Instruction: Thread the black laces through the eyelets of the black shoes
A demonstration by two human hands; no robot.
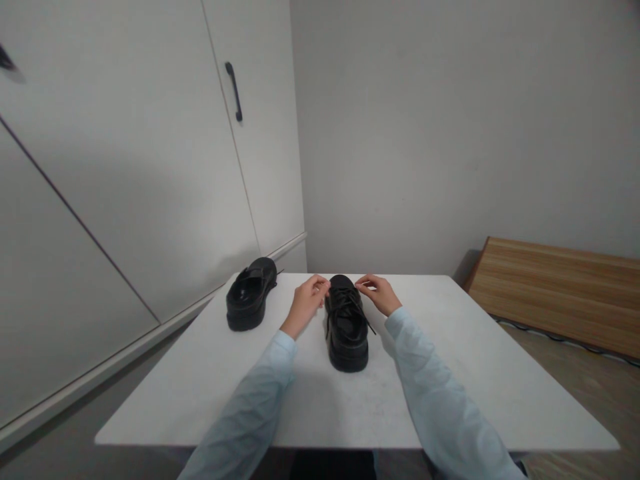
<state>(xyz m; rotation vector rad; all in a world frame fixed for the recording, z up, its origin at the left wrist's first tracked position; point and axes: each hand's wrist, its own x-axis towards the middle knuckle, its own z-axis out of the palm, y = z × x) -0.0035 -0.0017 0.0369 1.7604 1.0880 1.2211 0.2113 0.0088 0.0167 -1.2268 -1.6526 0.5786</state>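
A black lace-up shoe (349, 353) stands on the white table in front of me, its heel towards me and its toe pointing away. Black shoelaces (345, 300) cross its front, and a loose end sticks out on the right side. My left hand (307, 303) is at the left of the toe, thumb and fingers pinched close to the shoe. On the opposite side my right hand (380, 293) pinches too, its fingertips beside the laces. Whatever lies between the fingertips is too small to make out. A second black shoe (245, 313) rests farther left, apart from both hands.
The white table (450, 380) reaches nearly to the grey wall (450, 133) behind. White cabinet doors (125, 167) with a dark handle (234, 92) rise on the left. Beyond the table's right edge is a wood-grain panel (560, 287), with a dark cable along its lower edge.
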